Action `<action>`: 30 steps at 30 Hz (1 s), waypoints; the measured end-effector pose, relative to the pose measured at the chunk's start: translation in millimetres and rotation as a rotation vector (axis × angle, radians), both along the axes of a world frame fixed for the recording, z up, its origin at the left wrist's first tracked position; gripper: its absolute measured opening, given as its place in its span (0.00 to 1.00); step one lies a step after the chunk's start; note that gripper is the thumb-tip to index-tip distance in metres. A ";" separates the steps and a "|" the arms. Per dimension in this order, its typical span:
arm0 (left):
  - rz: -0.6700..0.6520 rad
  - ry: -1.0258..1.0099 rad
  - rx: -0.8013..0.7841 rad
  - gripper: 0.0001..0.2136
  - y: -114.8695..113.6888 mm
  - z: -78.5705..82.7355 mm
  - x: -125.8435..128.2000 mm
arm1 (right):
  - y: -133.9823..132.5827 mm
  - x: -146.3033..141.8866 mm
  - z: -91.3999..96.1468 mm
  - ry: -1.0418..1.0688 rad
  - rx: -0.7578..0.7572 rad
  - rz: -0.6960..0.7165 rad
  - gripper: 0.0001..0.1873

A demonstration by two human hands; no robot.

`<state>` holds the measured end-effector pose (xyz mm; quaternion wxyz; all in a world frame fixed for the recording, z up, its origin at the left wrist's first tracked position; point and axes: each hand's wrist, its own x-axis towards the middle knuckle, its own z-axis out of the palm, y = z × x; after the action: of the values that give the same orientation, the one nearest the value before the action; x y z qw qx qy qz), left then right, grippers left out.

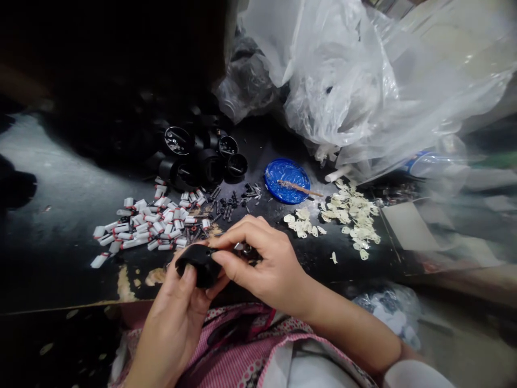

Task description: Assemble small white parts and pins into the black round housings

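Observation:
A black, cup-shaped plastic part (197,265) is gripped in my left hand (177,307), its hollow side facing me and the thumb at its rim. My right hand (269,264) has its thumb and index finger pinched together against the part's upper right side; whatever sits between those fingertips is too small to make out. A small shiny metal piece (245,250) shows between the index finger and thumb of the right hand, partly hidden. Just beyond the hands lie small dark springs (228,207) and a heap of white pieces with red ends (155,221).
Several black round housings (210,167) stand at the back. A blue lid (278,191) bears clear grease and a brown stick (301,187). Cream-coloured flat tabs (355,215) are spread at the right. Clear plastic bags (343,81) bulge over the back right. The table's worn front edge (81,306) is near me.

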<state>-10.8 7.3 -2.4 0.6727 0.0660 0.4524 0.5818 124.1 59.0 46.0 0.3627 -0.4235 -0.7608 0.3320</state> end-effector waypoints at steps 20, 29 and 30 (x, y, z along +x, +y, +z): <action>-0.106 -0.005 -0.050 0.05 2.7 12.3 -8.1 | -4.6 4.5 8.8 -0.146 0.002 0.113 0.00; -0.074 0.053 -0.058 0.07 4.9 0.4 -12.9 | -0.2 9.2 15.1 -0.447 -0.005 0.200 0.12; -0.065 0.069 -0.041 0.07 5.1 -0.2 -14.1 | 0.2 9.5 16.9 -0.469 -0.103 0.196 0.14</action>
<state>-24.9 12.4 -2.6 0.6766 0.0867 0.4846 0.5476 133.7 59.2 62.9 0.1204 -0.4310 -0.8437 0.2965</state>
